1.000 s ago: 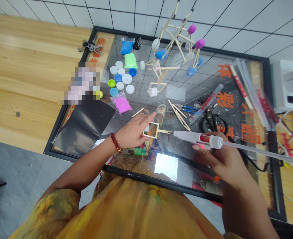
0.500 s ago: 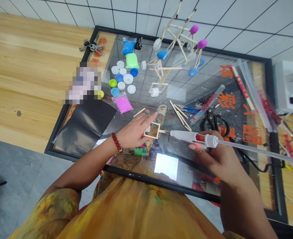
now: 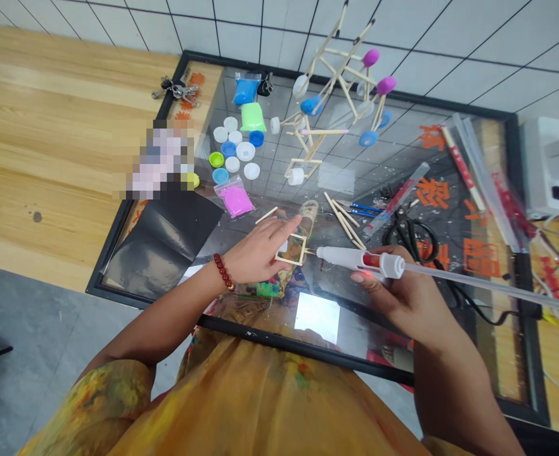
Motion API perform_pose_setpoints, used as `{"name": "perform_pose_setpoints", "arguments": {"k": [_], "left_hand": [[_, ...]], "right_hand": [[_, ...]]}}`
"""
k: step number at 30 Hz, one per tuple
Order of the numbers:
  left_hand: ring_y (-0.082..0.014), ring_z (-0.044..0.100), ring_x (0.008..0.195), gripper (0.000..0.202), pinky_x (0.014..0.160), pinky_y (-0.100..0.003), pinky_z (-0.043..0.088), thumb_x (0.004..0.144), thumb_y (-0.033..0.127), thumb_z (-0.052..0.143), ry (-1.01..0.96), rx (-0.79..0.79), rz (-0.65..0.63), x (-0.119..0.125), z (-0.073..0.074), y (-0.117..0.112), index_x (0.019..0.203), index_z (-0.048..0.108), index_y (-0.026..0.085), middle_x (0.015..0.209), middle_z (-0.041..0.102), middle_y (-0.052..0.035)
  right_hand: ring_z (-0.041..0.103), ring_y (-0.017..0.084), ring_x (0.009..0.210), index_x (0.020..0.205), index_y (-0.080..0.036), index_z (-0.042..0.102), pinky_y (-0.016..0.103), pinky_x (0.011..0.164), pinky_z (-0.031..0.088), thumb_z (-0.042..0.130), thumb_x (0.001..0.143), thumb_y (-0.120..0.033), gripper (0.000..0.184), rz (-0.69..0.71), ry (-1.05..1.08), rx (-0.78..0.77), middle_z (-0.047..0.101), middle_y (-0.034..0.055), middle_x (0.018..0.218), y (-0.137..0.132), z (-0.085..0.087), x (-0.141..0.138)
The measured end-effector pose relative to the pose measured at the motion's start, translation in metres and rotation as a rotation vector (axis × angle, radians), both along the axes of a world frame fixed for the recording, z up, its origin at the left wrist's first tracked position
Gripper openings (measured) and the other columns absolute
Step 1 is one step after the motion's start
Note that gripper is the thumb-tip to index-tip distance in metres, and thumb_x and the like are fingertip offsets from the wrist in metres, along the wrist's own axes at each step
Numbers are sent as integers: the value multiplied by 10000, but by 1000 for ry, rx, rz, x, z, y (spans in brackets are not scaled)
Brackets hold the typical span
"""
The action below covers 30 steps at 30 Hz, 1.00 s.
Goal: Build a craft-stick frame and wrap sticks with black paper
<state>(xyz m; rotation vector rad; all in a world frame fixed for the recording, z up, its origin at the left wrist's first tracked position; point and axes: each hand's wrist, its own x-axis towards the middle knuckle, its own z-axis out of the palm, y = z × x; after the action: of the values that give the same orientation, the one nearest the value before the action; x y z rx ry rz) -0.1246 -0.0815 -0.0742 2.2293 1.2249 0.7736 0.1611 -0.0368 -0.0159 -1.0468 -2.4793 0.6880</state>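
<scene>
The left grip (image 3: 255, 253) is closed around the near end of a small square stick frame (image 3: 303, 248), its index finger stretched out along the frame's far side and its thumb lying on the near side; the frame sits just right of that grip, low over the glass-covered tabletop (image 3: 279, 190). The right grip (image 3: 407, 294) is wrapped about a white glue gun (image 3: 350, 259), thumb along the body, with a small red glow beside the thumb. The gun's nozzle points left from the right grip towards the short stick end poking out of the frame, and a clear glue stick (image 3: 474, 284) runs out of the back, right of the same grip. Just beyond the left grip lies a single loose stick (image 3: 266, 215), and farther off, a bag of pink clay (image 3: 237, 200) with a cluster of bottle caps (image 3: 246, 151) behind it. To the left of this grip, past the red bead bracelet (image 3: 223, 272), is a black sheet (image 3: 170, 228). Beyond the right grip are black-handled scissors (image 3: 405, 231), and between the two grips, farther away, some loose sticks (image 3: 339, 221); a larger stick model (image 3: 327, 76) stands well beyond both
</scene>
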Motion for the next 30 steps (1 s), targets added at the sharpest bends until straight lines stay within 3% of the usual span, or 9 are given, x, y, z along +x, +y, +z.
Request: {"name": "perform_pose_setpoints", "arguments": {"k": [6,30], "left_hand": [[-369,495,1302,990,1112,-635,363,868,322,674,-4,-2,-1,0,1,0,1592,8,204,1397,528,-202],[-358,492,1310,946,1145,-612,348,887,411,636,12,-16,7,-2,-1,1,1597,44,208,1388,546,-187]], "right_hand": [[630,182,700,781,-213,597,304,592,507,555,934,-391,238,-17,-14,-24,602,52,884,0,1,0],[623,180,690,868,-220,609,315,605,522,595,917,-346,136,-89,-2,-1,611,36,860,-4,2,29]]}}
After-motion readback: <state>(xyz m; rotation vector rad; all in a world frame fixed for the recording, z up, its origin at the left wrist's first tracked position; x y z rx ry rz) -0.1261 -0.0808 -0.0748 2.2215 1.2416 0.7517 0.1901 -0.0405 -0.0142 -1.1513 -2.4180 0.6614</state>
